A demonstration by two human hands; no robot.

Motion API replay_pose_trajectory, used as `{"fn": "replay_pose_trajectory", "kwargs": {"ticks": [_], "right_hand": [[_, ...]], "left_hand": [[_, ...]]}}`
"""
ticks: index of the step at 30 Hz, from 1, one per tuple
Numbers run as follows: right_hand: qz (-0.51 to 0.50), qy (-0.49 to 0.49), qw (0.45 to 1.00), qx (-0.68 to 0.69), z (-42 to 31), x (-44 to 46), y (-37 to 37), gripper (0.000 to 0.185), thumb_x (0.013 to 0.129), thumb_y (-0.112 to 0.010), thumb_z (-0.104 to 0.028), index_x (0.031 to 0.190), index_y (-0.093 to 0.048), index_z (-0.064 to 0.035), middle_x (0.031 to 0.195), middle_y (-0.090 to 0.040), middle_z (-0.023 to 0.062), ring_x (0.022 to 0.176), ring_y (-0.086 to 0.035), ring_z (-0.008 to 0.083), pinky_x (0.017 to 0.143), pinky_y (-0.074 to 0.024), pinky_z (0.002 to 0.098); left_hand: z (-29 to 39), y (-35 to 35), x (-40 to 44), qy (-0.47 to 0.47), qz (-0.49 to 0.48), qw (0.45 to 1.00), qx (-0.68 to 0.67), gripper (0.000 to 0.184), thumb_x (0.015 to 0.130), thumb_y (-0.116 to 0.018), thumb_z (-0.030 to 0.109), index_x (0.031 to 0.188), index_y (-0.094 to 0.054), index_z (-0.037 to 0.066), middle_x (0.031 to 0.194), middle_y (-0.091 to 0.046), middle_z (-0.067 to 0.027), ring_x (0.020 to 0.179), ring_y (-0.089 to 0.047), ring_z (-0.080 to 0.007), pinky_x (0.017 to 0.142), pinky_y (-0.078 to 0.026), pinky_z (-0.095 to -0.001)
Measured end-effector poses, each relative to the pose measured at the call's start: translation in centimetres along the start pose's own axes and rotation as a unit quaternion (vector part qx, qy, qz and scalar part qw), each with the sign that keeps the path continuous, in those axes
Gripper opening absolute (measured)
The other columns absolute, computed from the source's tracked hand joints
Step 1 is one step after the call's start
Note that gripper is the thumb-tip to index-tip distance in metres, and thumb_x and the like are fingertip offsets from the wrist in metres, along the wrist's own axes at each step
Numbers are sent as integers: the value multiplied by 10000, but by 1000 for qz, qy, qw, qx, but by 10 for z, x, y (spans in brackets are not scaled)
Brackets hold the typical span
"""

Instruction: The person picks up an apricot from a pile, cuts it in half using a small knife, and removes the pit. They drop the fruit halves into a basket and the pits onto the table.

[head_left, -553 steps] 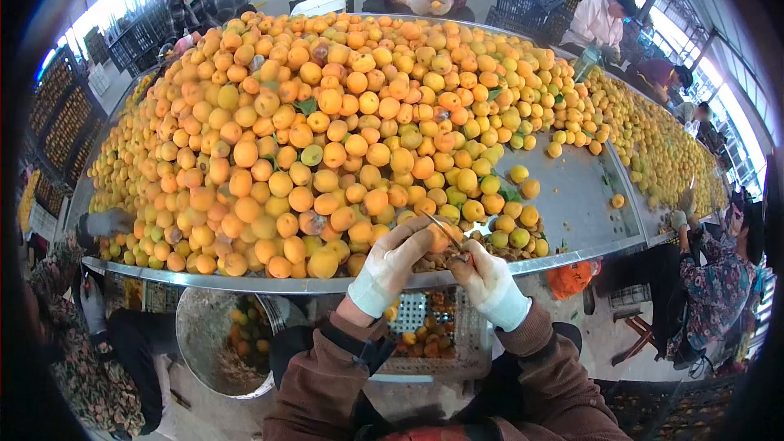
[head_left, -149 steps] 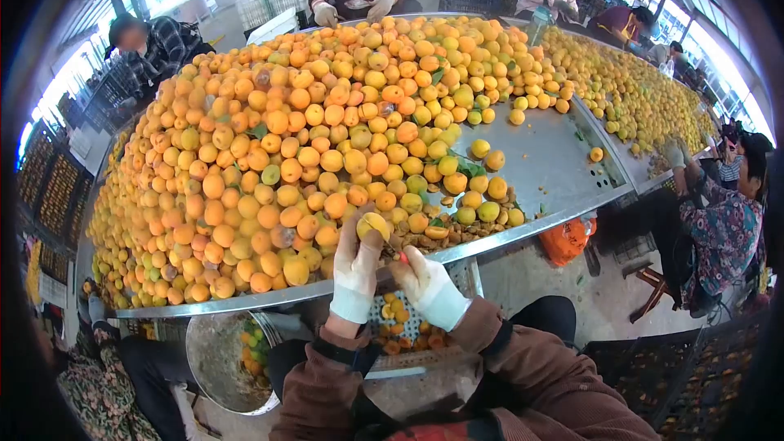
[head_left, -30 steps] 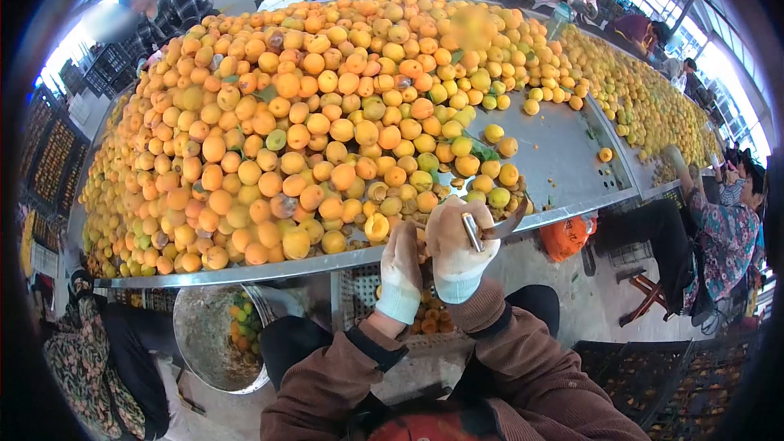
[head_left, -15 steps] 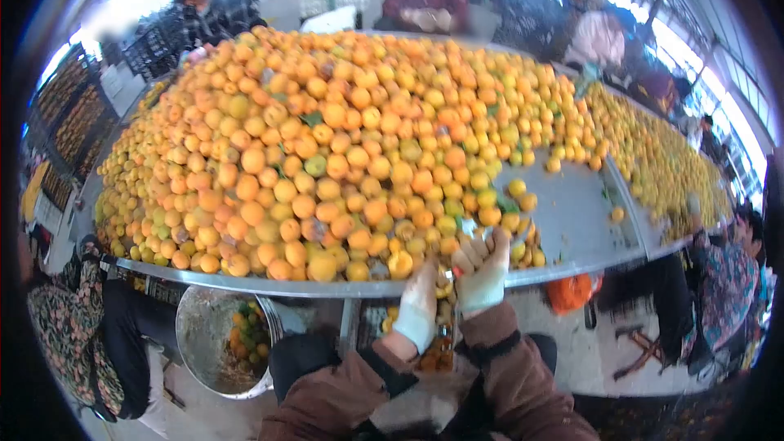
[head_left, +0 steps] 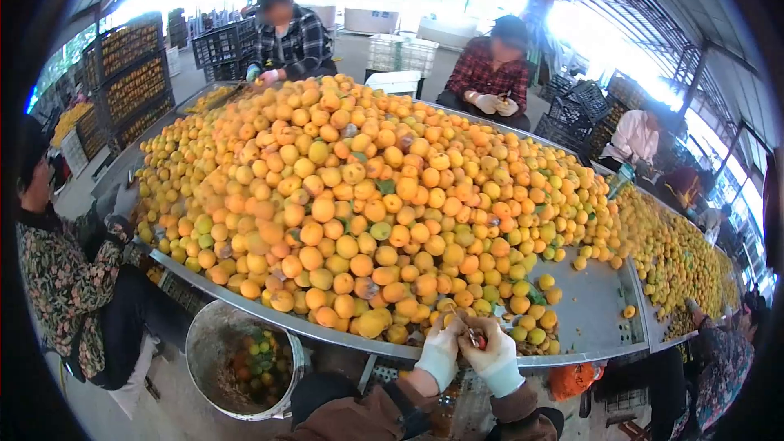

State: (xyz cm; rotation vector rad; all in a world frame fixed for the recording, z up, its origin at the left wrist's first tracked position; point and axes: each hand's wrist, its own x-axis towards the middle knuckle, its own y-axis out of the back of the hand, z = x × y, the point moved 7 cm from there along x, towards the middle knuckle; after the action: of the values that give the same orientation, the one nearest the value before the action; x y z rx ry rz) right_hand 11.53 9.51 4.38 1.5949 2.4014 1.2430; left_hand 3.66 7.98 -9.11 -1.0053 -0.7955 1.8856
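Observation:
My left hand [head_left: 439, 353], in a white glove, is closed at the tray's near edge, with what looks like part of an apricot showing at its fingertips. Beside it my right hand [head_left: 493, 357], also gloved, is closed around a small red-handled tool [head_left: 480, 342], whose working end is mostly hidden. The two hands nearly touch. Right behind them rises a large heap of orange and yellow apricots [head_left: 359, 220], some greenish or bruised, with a few leaves among them. The heap lies on a metal tray table [head_left: 584, 298].
A white bucket [head_left: 200, 359] with some fruit stands below left. A divider [head_left: 637, 302] separates another heap on the right. Co-workers sit around the table, one at the left [head_left: 69, 278]. Filled crates [head_left: 131, 73] are stacked behind. An orange bag [head_left: 572, 381] hangs below right.
The view has tilted up and turned, so the heap, bucket and co-workers show differently. My hands, earlier with the right raised higher, are now level and closer together.

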Motion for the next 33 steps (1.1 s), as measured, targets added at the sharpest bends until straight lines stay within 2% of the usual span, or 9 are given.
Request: {"fn": "replay_pose_trajectory", "kwargs": {"ticks": [2,3,4,6,11,15,22,28,33], "right_hand": [[-1,66,997,-36,8,-3,-6,267,770,-734,-147,973,-611,-25,721,-636,144,661,-659,273,617,-521,329],[28,32,997,-56,17,-5,-3,234,773,-724,-129,946,-605,-26,711,-633,147,644,-657,271,596,-513,327],[58,0,995,-77,26,-4,0,203,776,-715,-112,919,-599,-27,701,-629,151,626,-654,270,574,-506,325],[178,-18,982,-62,51,5,15,152,788,-689,-76,886,-579,-38,665,-602,135,577,-618,258,538,-485,326],[57,-224,962,146,92,26,27,186,905,-628,-133,1042,-581,-16,794,-613,36,700,-523,54,603,-465,245],[-84,-161,983,21,85,17,0,362,815,-709,-273,1033,-624,3,762,-631,130,704,-612,184,661,-501,301],[-197,-41,961,-188,53,10,-69,415,732,-734,-374,952,-603,-48,839,-643,193,829,-631,378,742,-510,423],[-80,-95,990,-69,47,17,-31,340,751,-716,-217,972,-601,14,790,-635,151,733,-622,223,704,-506,325],[-123,-190,974,-1,51,-12,14,315,817,-675,-209,1012,-616,31,779,-631,60,752,-583,110,686,-492,287]], "left_hand": [[14,1,8,-195,-74,951,228,325,964,-551,212,1201,-539,-11,942,-597,-91,898,-563,-165,751,-468,-271],[38,-25,-21,-380,-79,697,603,365,893,-519,71,1257,-490,74,1136,-583,-125,1018,-580,-260,823,-496,-330],[28,-9,-2,-301,-31,869,391,258,927,-497,106,1177,-535,56,1099,-581,-93,927,-570,-187,736,-484,-287],[29,-13,2,-158,5,968,193,213,931,-496,138,1108,-566,43,955,-599,-83,814,-555,-154,674,-462,-271],[2,-55,-55,-25,-285,741,607,354,887,-541,341,994,-607,11,819,-640,-154,750,-625,-274,705,-498,-362],[-30,-46,-83,-54,-433,461,773,462,850,-547,419,1045,-627,8,894,-655,-248,894,-627,-414,821,-499,-466],[-9,-56,-91,3,-458,450,766,453,854,-546,436,902,-677,5,861,-659,-251,859,-646,-401,802,-504,-470],[9,-60,-89,-74,-467,492,731,453,871,-506,448,984,-656,37,895,-664,-235,879,-642,-400,808,-498,-475],[116,-54,-53,-143,-196,520,819,451,861,-519,480,1000,-632,65,976,-670,-183,957,-637,-334,826,-501,-448]]}}
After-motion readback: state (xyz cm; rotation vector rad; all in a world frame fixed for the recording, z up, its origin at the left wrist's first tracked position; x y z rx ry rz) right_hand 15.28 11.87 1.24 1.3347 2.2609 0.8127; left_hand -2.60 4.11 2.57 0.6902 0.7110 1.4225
